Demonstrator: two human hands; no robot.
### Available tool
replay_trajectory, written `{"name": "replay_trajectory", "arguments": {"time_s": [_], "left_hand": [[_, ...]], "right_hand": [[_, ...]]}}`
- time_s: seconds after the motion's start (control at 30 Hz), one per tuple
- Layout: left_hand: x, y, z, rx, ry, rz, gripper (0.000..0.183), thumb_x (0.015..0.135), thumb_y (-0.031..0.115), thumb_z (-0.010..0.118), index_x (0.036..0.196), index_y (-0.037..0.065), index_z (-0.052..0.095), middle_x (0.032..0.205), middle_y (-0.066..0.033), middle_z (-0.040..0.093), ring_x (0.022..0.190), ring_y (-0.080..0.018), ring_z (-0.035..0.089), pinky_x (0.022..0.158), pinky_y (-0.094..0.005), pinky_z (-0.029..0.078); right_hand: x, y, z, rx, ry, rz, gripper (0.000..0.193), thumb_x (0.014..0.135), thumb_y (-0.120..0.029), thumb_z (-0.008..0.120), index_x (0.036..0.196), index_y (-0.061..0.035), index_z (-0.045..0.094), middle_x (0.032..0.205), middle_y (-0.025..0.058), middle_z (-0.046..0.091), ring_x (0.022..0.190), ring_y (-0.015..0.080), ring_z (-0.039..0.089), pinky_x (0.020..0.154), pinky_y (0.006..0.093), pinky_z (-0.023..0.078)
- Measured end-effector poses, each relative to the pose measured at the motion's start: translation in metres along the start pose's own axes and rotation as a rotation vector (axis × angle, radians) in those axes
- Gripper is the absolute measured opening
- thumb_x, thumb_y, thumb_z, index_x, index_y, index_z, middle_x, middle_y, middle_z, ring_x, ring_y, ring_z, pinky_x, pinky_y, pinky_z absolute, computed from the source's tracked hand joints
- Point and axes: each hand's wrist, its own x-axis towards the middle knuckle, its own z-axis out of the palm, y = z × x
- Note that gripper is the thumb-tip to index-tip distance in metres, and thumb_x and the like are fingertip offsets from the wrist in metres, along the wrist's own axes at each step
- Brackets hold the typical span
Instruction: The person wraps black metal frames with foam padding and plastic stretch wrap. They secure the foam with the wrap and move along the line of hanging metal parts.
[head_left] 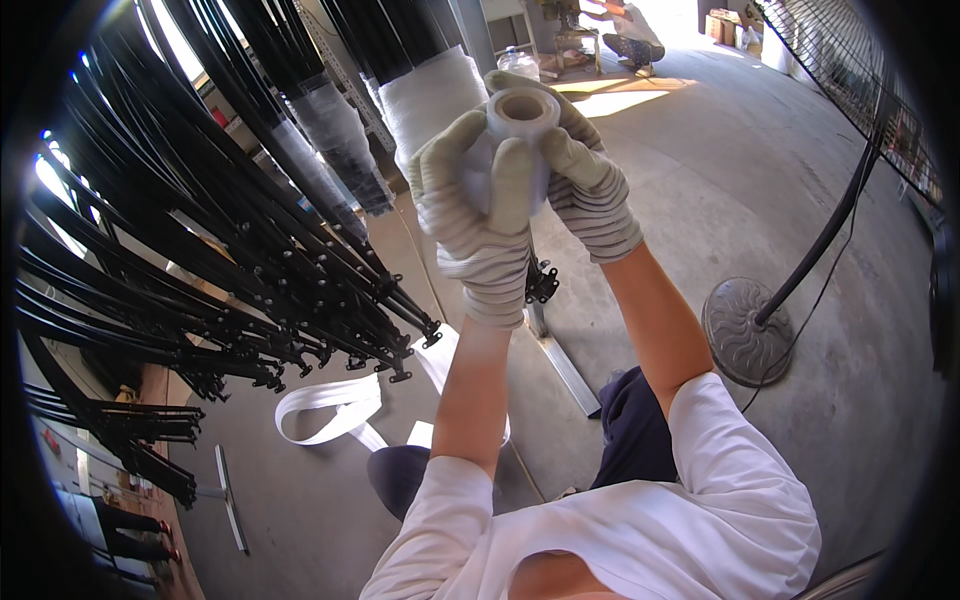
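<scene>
Both of my hands wear pale knitted gloves with dark-striped cuffs, raised in front of me. Between them is a roll of clear stretch film (522, 104), its cardboard core facing up toward me. My left hand (468, 190) is closed round the near left side, thumb along the front. My right hand (592, 165) grips it from the right, fingers reaching over the far side. Just beyond my left hand hangs a bundle of black rods wrapped in film (432, 98). The roll's lower end is partly hidden by my gloves.
Many black rods with small end brackets (270, 250) hang in bunches on the left, another wrapped bundle (335, 125) among them. White strips (330, 408) lie on the floor. A fan's round base (748, 330) stands right. One person crouches far back (633, 45); another stands lower left (125, 530).
</scene>
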Motion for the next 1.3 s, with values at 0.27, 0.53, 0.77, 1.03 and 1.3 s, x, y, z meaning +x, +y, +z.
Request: {"name": "replay_trajectory", "arguments": {"time_s": [0.27, 0.53, 0.77, 1.03, 1.3], "left_hand": [[-0.005, -0.005, -0.003, -0.464, 0.059, -0.274, 0.022, 0.076, 0.012, 0.061, 0.093, 0.004, 0.050, 0.092, -0.0081, 0.056, 0.086, -0.0133, 0.052, 0.078, -0.0261, 0.042], [-0.001, 0.000, -0.007, -0.476, -0.008, -0.355, 0.021, 0.079, 0.017, 0.057, 0.094, 0.003, 0.052, 0.093, -0.0053, 0.056, 0.087, -0.0129, 0.051, 0.077, -0.0247, 0.041], [0.005, 0.018, -0.002, -0.553, -0.074, -0.393, 0.024, 0.074, 0.011, 0.062, 0.096, 0.002, 0.055, 0.091, -0.0064, 0.059, 0.084, -0.0122, 0.054, 0.079, -0.0237, 0.042], [0.002, 0.006, -0.011, -0.454, -0.061, -0.407, 0.018, 0.075, 0.012, 0.062, 0.090, 0.003, 0.055, 0.085, -0.0046, 0.059, 0.075, -0.0088, 0.054, 0.068, -0.0208, 0.044], [0.005, 0.004, -0.006, -0.539, -0.071, -0.415, 0.010, 0.083, 0.010, 0.050, 0.091, 0.004, 0.051, 0.079, 0.0001, 0.054, 0.072, -0.0043, 0.048, 0.065, -0.0170, 0.040]], "right_hand": [[-0.003, -0.007, -0.003, -0.113, -0.051, 0.059, 0.058, 0.065, -0.030, 0.069, 0.113, -0.0044, 0.048, 0.098, 0.0056, 0.057, 0.092, 0.0124, 0.052, 0.082, 0.0256, 0.041], [-0.003, 0.003, -0.016, -0.122, -0.042, 0.081, 0.057, 0.064, -0.027, 0.072, 0.111, -0.0050, 0.048, 0.099, 0.0032, 0.055, 0.090, 0.0108, 0.051, 0.080, 0.0245, 0.042], [-0.002, -0.001, -0.017, -0.238, -0.075, 0.025, 0.055, 0.064, -0.029, 0.072, 0.109, -0.0049, 0.050, 0.097, 0.0036, 0.056, 0.090, 0.0107, 0.051, 0.080, 0.0245, 0.042], [0.001, -0.012, -0.011, -0.469, -0.143, -0.022, 0.049, 0.066, -0.023, 0.070, 0.106, -0.0032, 0.050, 0.093, 0.0039, 0.056, 0.086, 0.0119, 0.052, 0.076, 0.0249, 0.044], [-0.003, -0.020, 0.000, -0.357, -0.015, 0.134, 0.056, 0.062, -0.031, 0.071, 0.105, -0.0028, 0.050, 0.092, 0.0067, 0.056, 0.082, 0.0130, 0.054, 0.073, 0.0242, 0.046]]}}
